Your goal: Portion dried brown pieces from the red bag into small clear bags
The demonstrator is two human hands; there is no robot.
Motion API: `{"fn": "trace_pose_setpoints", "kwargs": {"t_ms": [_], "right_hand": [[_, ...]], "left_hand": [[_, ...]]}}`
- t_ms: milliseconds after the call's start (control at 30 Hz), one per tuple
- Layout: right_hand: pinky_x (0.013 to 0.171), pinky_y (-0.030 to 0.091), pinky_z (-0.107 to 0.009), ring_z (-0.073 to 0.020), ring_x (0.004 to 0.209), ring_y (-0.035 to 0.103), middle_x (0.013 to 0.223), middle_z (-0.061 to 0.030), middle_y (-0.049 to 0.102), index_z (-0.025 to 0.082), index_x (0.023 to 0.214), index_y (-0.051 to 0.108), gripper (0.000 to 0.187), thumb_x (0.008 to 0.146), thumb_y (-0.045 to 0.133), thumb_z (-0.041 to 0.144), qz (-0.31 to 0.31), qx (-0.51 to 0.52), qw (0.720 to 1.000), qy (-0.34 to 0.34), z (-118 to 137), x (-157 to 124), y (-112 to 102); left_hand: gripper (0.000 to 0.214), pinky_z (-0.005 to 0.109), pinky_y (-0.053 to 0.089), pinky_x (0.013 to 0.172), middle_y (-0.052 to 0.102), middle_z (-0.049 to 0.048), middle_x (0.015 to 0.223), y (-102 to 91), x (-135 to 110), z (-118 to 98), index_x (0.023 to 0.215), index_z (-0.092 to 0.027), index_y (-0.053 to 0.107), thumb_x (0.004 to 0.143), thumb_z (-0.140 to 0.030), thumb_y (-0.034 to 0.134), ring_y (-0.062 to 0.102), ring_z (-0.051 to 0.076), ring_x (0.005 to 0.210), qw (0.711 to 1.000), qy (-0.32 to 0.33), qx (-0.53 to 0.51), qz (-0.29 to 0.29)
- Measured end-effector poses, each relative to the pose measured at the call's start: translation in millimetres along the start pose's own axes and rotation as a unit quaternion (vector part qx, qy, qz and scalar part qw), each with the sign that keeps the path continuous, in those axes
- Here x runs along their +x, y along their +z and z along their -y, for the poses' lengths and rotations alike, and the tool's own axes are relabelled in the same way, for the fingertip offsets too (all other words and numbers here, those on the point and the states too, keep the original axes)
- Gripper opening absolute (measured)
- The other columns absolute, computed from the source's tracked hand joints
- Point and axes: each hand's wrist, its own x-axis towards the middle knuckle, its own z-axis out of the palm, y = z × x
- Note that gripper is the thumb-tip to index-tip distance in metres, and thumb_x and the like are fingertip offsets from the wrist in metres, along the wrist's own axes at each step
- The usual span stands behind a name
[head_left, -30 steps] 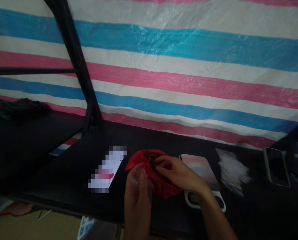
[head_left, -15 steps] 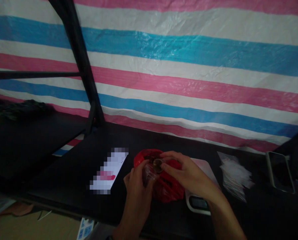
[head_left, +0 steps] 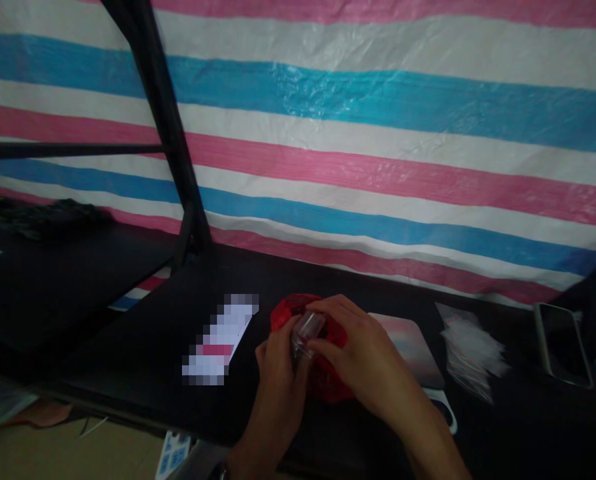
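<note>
Both hands meet over a red plastic bag lying on a black table. My left hand grips a small clear plastic bag from the left, fingers curled round it. My right hand is closed on the same clear bag from the right, thumb and fingers pinching its top. What is inside the clear bag cannot be made out. The red bag is mostly hidden behind the hands.
A small scale with a pale plate sits right of the red bag. Further right lie a pile of clear bags and a phone. A pixelated white paper lies left. A striped tarp hangs behind, with black frame bars.
My right hand came out of the red bag with a small dark piece, brought it to the clear bag in my left hand, and now both hands are closed on that bag.
</note>
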Motion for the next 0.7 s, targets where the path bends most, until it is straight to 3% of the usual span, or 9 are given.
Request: {"fn": "trace_pose_setpoints", "kwargs": {"t_ms": [100,167,300,400,700], "right_hand": [[0.108,0.051,-0.035,-0.0211,0.119,0.069,0.129,-0.0026,0.073,0.030,0.127,0.073,0.041,0.091,0.074,0.013,-0.060,0.001,0.998,0.006,-9.7,4.4,-1.9],[0.109,0.050,-0.039,-0.0243,0.122,0.068,0.131,-0.0057,0.074,0.027,0.130,0.072,0.041,0.091,0.074,0.015,-0.069,-0.055,0.996,0.032,-19.3,8.4,-1.0],[0.104,0.049,-0.046,-0.0329,0.120,0.066,0.126,-0.0123,0.076,0.021,0.127,0.074,0.034,0.094,0.072,0.017,0.027,-0.224,0.969,0.104,-32.9,16.0,10.2],[0.102,0.049,-0.046,-0.0340,0.120,0.065,0.125,-0.0149,0.076,0.017,0.124,0.075,0.028,0.096,0.068,0.018,0.049,-0.274,0.951,0.132,-34.3,20.6,22.3],[0.096,0.050,-0.038,-0.0279,0.110,0.073,0.112,-0.0058,0.083,0.028,0.114,0.082,0.023,0.093,0.073,0.027,0.068,-0.121,0.983,0.119,-42.0,29.6,34.7]], "left_hand": [[0.050,0.058,0.047,0.107,0.067,0.0147,0.142,-2.0,-1.4,-5.6,0.137,-0.024,0.064,0.091,-0.043,0.063,0.058,0.038,0.127,0.999,-0.027,-0.018,-0.019],[0.049,0.059,0.047,0.108,0.068,0.0148,0.138,-2.6,-2.5,-10.9,0.135,-0.024,0.064,0.091,-0.045,0.065,0.059,0.038,0.126,0.997,-0.049,-0.042,-0.045],[0.049,0.059,0.043,0.115,0.066,0.0153,0.139,-1.1,-4.1,-18.2,0.136,-0.022,0.059,0.095,-0.048,0.061,0.058,0.036,0.132,0.992,-0.071,-0.061,-0.079],[0.053,0.060,0.040,0.118,0.062,0.0175,0.144,0.7,-3.7,-18.2,0.137,-0.019,0.058,0.094,-0.050,0.061,0.055,0.037,0.137,0.992,-0.087,-0.034,-0.090],[0.052,0.054,0.052,0.107,0.071,0.0136,0.127,-6.6,8.0,-23.2,0.127,-0.020,0.063,0.093,-0.059,0.060,0.067,0.034,0.121,0.978,-0.132,-0.123,-0.107]]}}
